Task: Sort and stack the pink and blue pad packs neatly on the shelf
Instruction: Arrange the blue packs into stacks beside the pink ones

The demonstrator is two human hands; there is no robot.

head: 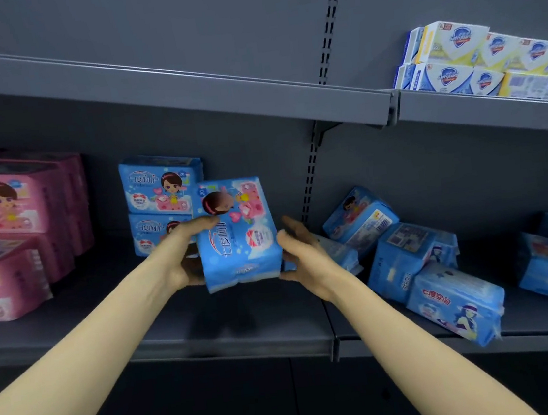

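Note:
I hold a blue pad pack (238, 236) turned on end in front of the middle shelf. My left hand (185, 256) grips its left edge, thumb over the front. My right hand (300, 254) is at its right edge with the fingers spread; whether it touches the pack is unclear. Behind the held pack, two blue packs (159, 200) stand stacked one on the other. Pink packs (10, 232) are stacked at the far left. Several blue packs (406, 253) lie jumbled on the shelf to the right.
The grey shelf board (233, 336) has bare space below the held pack. One blue pack (457, 305) overhangs the front edge at the right. An upper shelf (182, 87) runs overhead, with soap boxes (475, 58) at its right. A slotted upright (310, 175) divides the bays.

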